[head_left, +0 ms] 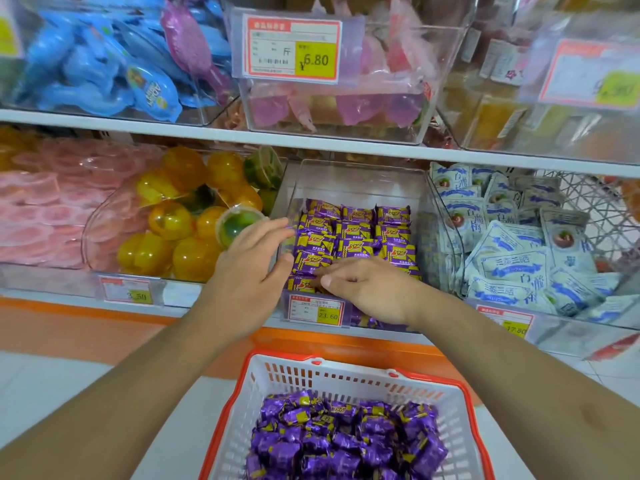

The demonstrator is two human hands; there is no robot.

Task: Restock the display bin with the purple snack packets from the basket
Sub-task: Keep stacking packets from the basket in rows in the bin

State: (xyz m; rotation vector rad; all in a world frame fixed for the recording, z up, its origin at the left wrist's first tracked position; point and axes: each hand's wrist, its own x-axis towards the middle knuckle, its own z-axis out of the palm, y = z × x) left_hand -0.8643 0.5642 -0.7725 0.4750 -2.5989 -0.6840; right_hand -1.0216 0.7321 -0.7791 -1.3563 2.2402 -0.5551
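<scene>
Head view: both hands at the clear display bin (360,178), purple snack packets (356,233) in rows inside.
Left hand (256,261) spread wide, fingers straight, against bin's left wall. Right hand (367,285) fingers curled over the front-row packets; can't tell if it's pinching one. More loose packets sit in the white basket (349,379) below.

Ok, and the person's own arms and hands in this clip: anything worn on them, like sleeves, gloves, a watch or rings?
Nothing worn that shows. The left hand and right hand are bare, with no gloves, and no rings or watch visible. Both forearms are bare right down to the bottom edge of the frame, so no sleeve, cuff or wristband is in view. The right hand's fingertips are partly hidden among the packets.
</scene>
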